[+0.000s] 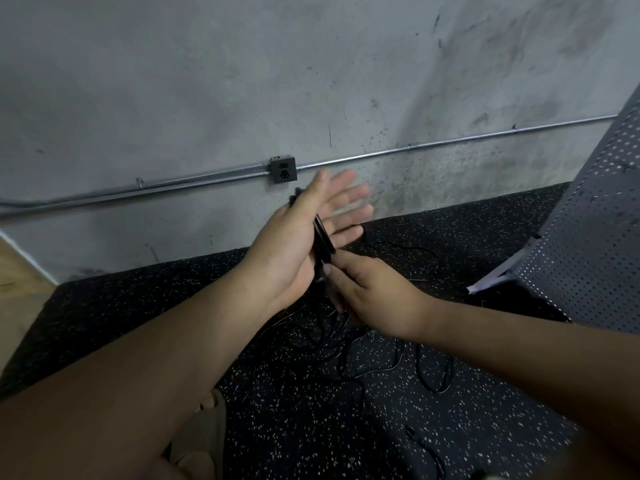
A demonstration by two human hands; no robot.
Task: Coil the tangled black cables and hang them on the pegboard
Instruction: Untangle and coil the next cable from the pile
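left forearm [138,358] leads to the left hand [304,233], fingers straight, black cables [323,239] looped across its palm; right hand [370,292] pinches the strand. slack tangled on the floor [346,427] may snag and pull loops off that flat palm.

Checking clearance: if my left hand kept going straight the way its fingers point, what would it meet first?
Probably the concrete wall, near the metal conduit right of the outlet box. Nothing shows between your left hand and it, though depth is hard to judge.
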